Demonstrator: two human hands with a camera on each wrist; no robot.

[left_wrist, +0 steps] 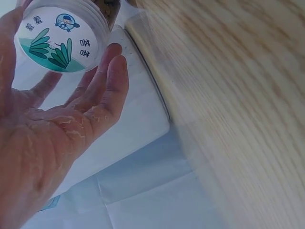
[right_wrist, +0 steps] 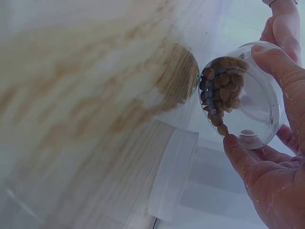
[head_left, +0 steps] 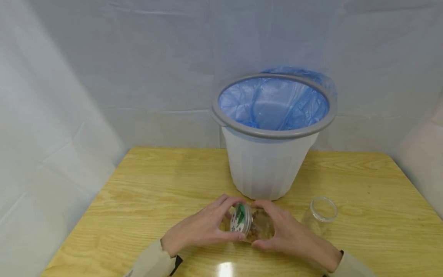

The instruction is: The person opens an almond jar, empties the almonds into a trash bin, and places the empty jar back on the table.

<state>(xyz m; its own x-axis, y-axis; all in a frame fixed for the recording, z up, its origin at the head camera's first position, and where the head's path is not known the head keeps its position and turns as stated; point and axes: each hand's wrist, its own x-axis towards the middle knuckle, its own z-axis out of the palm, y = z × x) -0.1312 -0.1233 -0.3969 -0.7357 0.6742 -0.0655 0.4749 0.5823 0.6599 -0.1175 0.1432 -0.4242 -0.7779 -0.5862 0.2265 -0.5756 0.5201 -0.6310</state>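
Between my hands lies a clear jar [head_left: 261, 225], tipped on its side with its lid toward the left. Small brown pieces [right_wrist: 224, 86] are heaped inside, seen through the jar's base in the right wrist view. My left hand [head_left: 207, 225] grips the round lid [left_wrist: 59, 40], which is white with green leaves and dark lettering, thumb on the near side and fingers on the far side. My right hand [head_left: 285, 231] holds the jar's body, its thumb and fingers spread around the clear wall. Right of that hand stands a second clear jar [head_left: 323, 211], without a lid.
Behind the hands a white bin [head_left: 266, 165] with a grey rim stands on the wooden table [head_left: 166, 177]. A blue plastic bag [head_left: 277, 104] lines it. White sheeting [head_left: 155, 77] hangs at the back and sides.
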